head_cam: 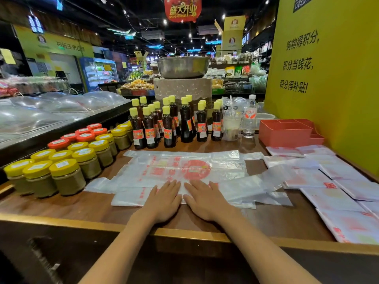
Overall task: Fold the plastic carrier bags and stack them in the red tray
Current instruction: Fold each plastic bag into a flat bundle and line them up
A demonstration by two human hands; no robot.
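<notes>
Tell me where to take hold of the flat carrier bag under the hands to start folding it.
Probably pinch the carrier bag at its near long edge, beside the left hand and right hand, coming from the person's side. It lies flat and spread sideways across the table, so that edge is free to lift and fold away.

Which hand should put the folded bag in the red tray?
Probably the right hand. The red tray stands at the far right of the table, on that hand's side. Both hands now press flat on the carrier bag; the left hand would have to cross over.
</notes>
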